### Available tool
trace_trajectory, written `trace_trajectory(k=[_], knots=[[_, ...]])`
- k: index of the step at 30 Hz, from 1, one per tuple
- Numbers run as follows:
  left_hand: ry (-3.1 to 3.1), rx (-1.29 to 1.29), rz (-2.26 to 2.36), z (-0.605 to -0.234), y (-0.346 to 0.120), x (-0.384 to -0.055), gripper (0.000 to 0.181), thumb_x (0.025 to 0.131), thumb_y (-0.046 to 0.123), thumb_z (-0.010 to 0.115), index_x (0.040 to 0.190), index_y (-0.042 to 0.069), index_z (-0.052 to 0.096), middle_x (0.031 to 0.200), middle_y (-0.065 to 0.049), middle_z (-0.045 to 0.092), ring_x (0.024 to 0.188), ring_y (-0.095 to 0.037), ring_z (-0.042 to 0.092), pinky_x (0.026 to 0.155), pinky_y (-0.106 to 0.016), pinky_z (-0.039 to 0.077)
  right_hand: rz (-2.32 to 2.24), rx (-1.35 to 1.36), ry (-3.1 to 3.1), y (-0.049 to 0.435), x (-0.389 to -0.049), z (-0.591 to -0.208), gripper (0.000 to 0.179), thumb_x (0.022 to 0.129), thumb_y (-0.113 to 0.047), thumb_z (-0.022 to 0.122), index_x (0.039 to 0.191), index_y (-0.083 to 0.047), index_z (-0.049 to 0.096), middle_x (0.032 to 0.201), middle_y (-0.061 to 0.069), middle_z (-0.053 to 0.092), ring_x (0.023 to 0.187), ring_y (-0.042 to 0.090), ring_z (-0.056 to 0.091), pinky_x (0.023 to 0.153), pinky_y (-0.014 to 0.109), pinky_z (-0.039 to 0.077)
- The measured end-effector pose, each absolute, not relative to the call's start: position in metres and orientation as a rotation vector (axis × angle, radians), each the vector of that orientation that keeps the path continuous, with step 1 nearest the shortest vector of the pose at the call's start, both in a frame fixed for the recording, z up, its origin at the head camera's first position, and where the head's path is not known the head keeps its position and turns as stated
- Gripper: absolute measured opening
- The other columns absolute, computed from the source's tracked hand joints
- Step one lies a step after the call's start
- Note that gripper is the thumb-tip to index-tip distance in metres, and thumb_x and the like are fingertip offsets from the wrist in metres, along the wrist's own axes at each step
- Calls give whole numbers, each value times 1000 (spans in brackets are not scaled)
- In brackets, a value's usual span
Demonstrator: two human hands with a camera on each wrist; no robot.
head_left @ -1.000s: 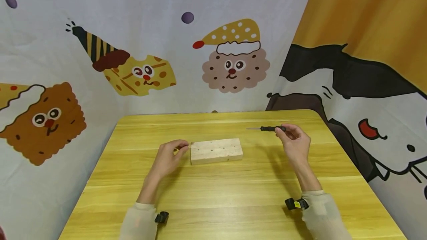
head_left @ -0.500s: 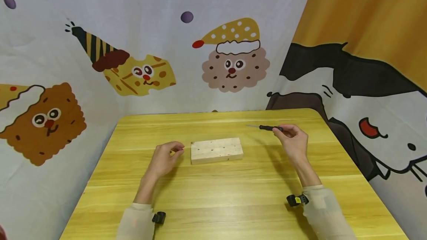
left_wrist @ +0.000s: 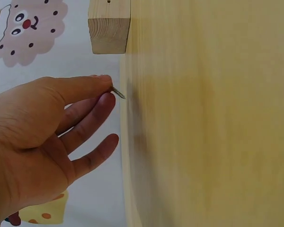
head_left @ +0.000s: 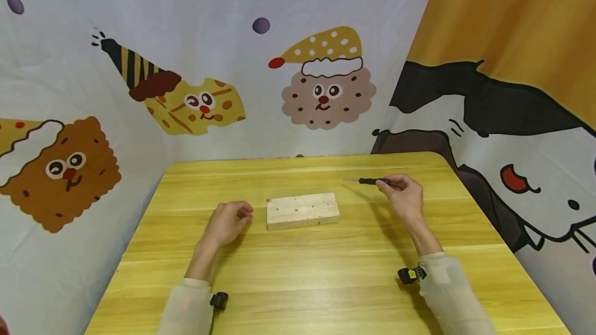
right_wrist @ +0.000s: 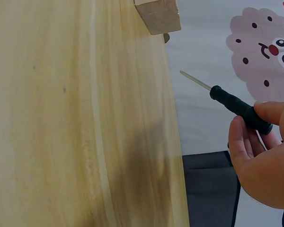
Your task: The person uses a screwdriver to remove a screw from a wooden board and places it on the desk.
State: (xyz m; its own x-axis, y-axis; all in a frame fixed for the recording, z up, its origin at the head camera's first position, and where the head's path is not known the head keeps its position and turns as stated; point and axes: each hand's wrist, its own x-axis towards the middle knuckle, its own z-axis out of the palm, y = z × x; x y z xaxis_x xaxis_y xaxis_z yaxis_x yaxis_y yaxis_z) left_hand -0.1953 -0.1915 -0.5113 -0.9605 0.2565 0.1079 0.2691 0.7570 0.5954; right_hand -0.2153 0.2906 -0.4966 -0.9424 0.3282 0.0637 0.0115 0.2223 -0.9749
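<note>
A pale wooden block (head_left: 302, 211) with several small dark holes in its top lies flat on the table. To its left, my left hand (head_left: 229, 222) is held above the tabletop, apart from the block. In the left wrist view, thumb and fingertips pinch a small screw (left_wrist: 119, 93), its threaded end poking out. My right hand (head_left: 404, 198) is raised to the right of the block. Its thumb and fingers grip the black handle of a screwdriver (head_left: 368, 181) near the butt end. The thin metal shaft (right_wrist: 195, 80) points leftward, away from the hand in the head view.
The yellow wood-grain table (head_left: 298, 293) has rounded far corners. Behind it hangs a white curtain (head_left: 209, 9) printed with cartoon food faces, and an orange-and-black printed curtain (head_left: 512, 40) on the right. A small camera is strapped to each wrist.
My left hand has drawn back leftward from the block's left end. My right hand, with the screwdriver, has shifted slightly left. The block has stayed in place.
</note>
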Motion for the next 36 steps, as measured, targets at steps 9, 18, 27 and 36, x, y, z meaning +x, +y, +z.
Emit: trace_trajectory(k=[9, 18, 27, 36], knots=[[-2996, -466, -948, -513, -193, -202, 9, 100, -2, 82, 107, 4, 84, 98, -7, 85, 92, -22, 81, 89, -47, 70, 1738, -278, -2366, 289, -220, -501, 44, 101, -24, 89, 132, 4, 74, 128, 20, 78, 91, -8, 74, 90, 19, 68], [-3003, -475, -959, -512, -196, -212, 9, 98, -2, 84, 105, 4, 84, 96, -7, 85, 90, -22, 80, 86, -47, 69, 1598, -270, -2502, 291, -226, -505, 41, 104, -30, 86, 130, 0, 76, 128, 23, 79, 92, 0, 78, 87, 25, 69], [-3022, -493, -991, -518, -202, -219, 10, 99, -1, 83, 108, 4, 83, 99, -6, 85, 93, -21, 80, 90, -46, 69, 1298, -157, -2750, 302, -233, -511, 33, 107, -28, 82, 126, -1, 79, 119, 23, 78, 99, 31, 73, 75, 29, 59], [-3034, -508, -1066, -519, -204, -217, 13, 99, -2, 83, 111, 3, 82, 102, -7, 84, 93, -18, 79, 89, -44, 69, 1208, -50, -2908, 305, -238, -515, 30, 109, -19, 78, 133, 0, 77, 127, 25, 75, 113, 40, 72, 87, 47, 64]])
